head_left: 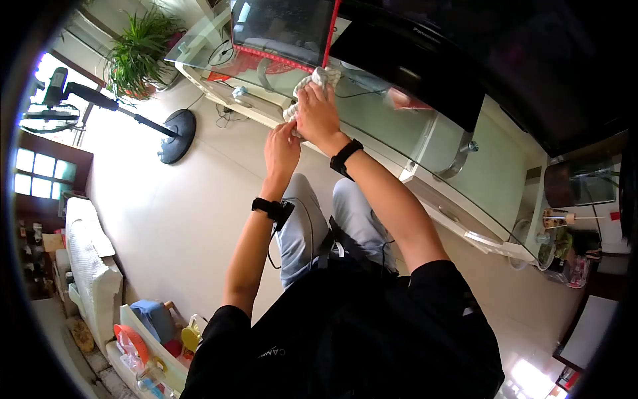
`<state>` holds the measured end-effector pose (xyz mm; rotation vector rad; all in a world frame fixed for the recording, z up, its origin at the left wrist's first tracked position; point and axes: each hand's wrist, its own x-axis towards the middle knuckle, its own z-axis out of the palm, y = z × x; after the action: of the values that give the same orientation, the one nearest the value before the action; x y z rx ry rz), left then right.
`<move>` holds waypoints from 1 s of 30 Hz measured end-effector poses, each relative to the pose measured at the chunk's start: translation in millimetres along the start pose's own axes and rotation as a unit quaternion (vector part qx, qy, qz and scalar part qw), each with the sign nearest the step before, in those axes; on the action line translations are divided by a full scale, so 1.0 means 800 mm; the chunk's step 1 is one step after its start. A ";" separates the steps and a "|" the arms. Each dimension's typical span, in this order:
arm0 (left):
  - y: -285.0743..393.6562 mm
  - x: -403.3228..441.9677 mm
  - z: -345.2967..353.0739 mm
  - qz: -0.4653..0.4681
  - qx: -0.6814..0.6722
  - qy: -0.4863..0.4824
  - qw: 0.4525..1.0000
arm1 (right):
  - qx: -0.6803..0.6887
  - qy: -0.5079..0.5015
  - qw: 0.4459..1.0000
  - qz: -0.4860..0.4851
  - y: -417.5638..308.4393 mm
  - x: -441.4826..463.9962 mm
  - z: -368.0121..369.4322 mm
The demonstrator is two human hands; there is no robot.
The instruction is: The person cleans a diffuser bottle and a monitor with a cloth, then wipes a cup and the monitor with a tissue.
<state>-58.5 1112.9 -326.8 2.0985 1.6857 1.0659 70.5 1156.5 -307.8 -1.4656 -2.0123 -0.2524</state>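
A light checked cloth [324, 76] is bunched at the front edge of the glass-topped TV stand [379, 136]. My right hand [318, 114] is closed on the cloth, its fingers pressing it against the glass. Just below and to the left, my left hand [282, 151] has its fingertips bent together at the cloth's lower end, close to my right wrist. My own fingers partly hide where it grips. Right behind the cloth stands a red-framed screen [282, 30] with a dark, reflective face.
A large black television [531, 73] and a dark panel [412, 70] stand along the stand's right part. To the left are a potted plant [138, 53] and a fan on a round black base [178, 136]. A white sofa [90, 256] lies at lower left. Cables run near the stand.
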 end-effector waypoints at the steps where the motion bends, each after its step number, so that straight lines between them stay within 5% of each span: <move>1: -0.001 0.000 0.005 -0.005 -0.010 -0.009 1.000 | 0.020 0.005 1.000 -0.018 0.007 0.000 0.000; 11: 0.066 -0.027 0.046 0.012 -0.098 0.017 0.995 | 0.125 0.008 0.992 -0.032 0.055 -0.065 -0.071; 14: 0.101 -0.053 0.068 0.091 -0.108 0.043 0.989 | 0.127 0.030 0.991 0.026 0.077 -0.114 -0.114; 21: 0.246 -0.119 0.121 0.305 -0.141 -0.072 0.939 | 0.041 0.061 0.983 0.170 0.134 -0.251 -0.247; 27: 0.355 -0.177 0.162 0.414 -0.141 -0.195 0.878 | -0.036 0.154 0.957 0.243 0.192 -0.374 -0.325; 30: 0.403 -0.198 0.196 0.457 -0.170 -0.181 0.854 | -0.090 0.177 0.935 0.294 0.214 -0.422 -0.358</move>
<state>274.9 908.1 -304.9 2.6311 0.2306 0.9590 394.9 810.7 -315.9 -1.9052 -1.2254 -0.4134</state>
